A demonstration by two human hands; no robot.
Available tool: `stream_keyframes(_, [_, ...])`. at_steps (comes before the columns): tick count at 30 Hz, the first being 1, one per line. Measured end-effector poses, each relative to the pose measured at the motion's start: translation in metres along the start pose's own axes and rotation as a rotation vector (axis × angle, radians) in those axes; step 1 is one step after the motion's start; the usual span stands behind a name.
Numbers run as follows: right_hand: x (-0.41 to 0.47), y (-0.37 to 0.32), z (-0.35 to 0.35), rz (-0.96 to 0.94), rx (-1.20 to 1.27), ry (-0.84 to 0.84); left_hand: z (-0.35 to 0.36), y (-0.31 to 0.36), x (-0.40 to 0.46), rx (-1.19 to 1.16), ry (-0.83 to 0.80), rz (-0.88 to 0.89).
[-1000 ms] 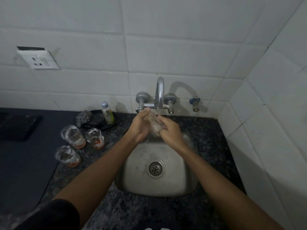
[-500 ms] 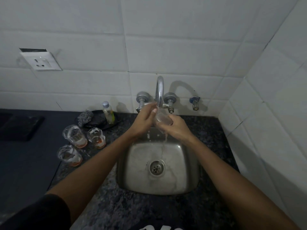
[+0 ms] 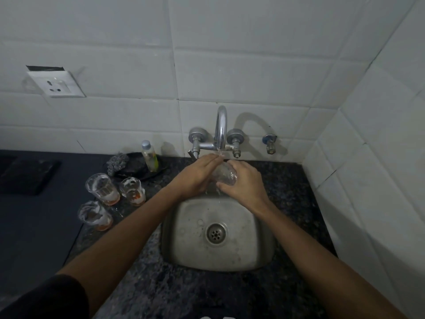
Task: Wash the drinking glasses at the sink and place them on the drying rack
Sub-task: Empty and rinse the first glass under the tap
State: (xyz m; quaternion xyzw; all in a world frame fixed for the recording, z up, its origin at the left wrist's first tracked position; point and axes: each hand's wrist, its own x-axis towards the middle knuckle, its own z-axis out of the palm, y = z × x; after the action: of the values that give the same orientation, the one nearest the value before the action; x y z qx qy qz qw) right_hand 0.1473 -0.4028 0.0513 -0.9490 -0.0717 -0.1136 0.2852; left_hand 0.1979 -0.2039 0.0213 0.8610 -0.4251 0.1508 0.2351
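Both hands meet under the spout of the chrome tap (image 3: 220,130), above the back edge of the steel sink (image 3: 184,245). The right hand (image 3: 245,183) is curled round a clear drinking glass (image 3: 224,174), which lies tilted on its side between the palms. The left hand (image 3: 195,172) lies against the glass with its fingers stretched nearly straight over the top, under the thin stream of water. Water drips from the glass into the basin. Left of the sink, on the dark speckled table (image 3: 287,192), stand three more glasses (image 3: 102,188) streaked with foam, with orange residue at the bottom. Behind them sit a steel scrubber (image 3: 117,163) and a small bottle (image 3: 149,155) of yellowish liquid. A white socket (image 3: 56,84) is fixed to the tiled wall.
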Motion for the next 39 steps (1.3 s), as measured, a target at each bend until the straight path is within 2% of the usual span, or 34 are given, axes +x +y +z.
stream_keyframes(2, [-0.001,0.005,0.002,0.049,0.074,-0.041,-0.001,0.002,-0.001,0.007,0.029,-0.009])
stream_keyframes(5, [0.001,0.006,-0.005,0.382,0.482,-0.297,0.006,0.004,-0.010,0.019,0.066,-0.006])
stream_keyframes(6, [0.000,0.005,-0.006,0.394,0.513,-0.311,0.009,0.005,-0.013,0.006,0.063,-0.015])
stream_keyframes(9, [-0.007,0.003,0.000,0.086,0.081,-0.092,0.013,0.006,-0.013,-0.022,0.044,-0.036])
stream_keyframes(11, [-0.013,0.003,0.005,-0.033,0.041,-0.006,0.012,0.006,-0.011,-0.030,0.059,-0.034])
stream_keyframes(13, [-0.014,0.002,0.005,0.101,0.232,-0.069,0.011,0.007,-0.013,-0.030,0.072,-0.036])
stream_keyframes(15, [-0.011,0.002,0.002,0.326,0.548,-0.258,0.012,0.008,-0.017,-0.033,0.091,-0.042])
stream_keyframes(16, [-0.010,0.002,0.000,0.355,0.589,-0.283,0.014,0.008,-0.018,-0.037,0.103,-0.040])
stream_keyframes(19, [-0.013,0.001,0.000,0.143,0.237,-0.072,0.017,0.010,-0.015,-0.047,0.126,-0.023])
stream_keyframes(20, [-0.016,0.002,0.002,0.063,0.205,-0.022,0.017,0.009,-0.013,-0.045,0.133,-0.018])
stream_keyframes(22, [-0.017,0.004,0.007,0.100,0.303,-0.036,0.016,0.006,-0.011,-0.039,0.128,-0.015])
stream_keyframes(25, [-0.010,0.005,0.004,0.357,0.677,-0.220,0.018,0.005,-0.016,-0.032,0.131,-0.025])
stream_keyframes(26, [-0.009,0.007,0.004,0.345,0.661,-0.229,0.019,0.005,-0.017,-0.036,0.138,-0.032])
stream_keyframes(28, [-0.011,0.006,0.002,0.193,0.430,-0.118,0.019,0.009,-0.015,-0.046,0.158,-0.019])
stream_keyframes(30, [-0.015,0.007,0.005,0.068,0.325,-0.040,0.016,0.011,-0.011,-0.056,0.175,0.012])
stream_keyframes(32, [-0.015,0.009,0.007,0.095,0.374,-0.059,0.014,0.008,-0.009,-0.060,0.180,0.027])
stream_keyframes(35, [-0.011,0.007,0.005,0.253,0.639,-0.175,0.016,0.005,-0.013,-0.053,0.186,-0.002])
stream_keyframes(39, [-0.017,-0.003,0.001,0.042,0.354,-0.044,0.010,0.013,-0.007,-0.097,0.231,0.015])
